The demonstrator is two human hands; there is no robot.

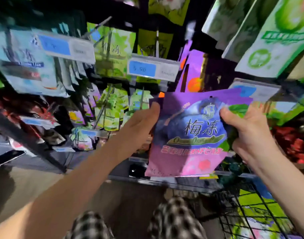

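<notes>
Checkered trousers (173, 219) lowest in view, blurry, cut off by bottom edge. Wire basket (251, 213) at lower right, only part shows. Left hand (139, 125) pinches top left corner of purple plum jelly pouch (187, 140): thumb in front, fingers hidden behind. Right hand (247, 133) grips its right edge, thumb on front, fingers curled round back. Pouch up in air between both hands, before shop rack. Price tag (153, 69) above reads 5.90, rest too blurry. Green pouches (113, 50) hang on hooks, smeared.

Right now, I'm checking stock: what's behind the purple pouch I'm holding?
Another purple packet hangs above and behind the purple pouch, a price tag at its top right. Directly behind it is covered.
</notes>
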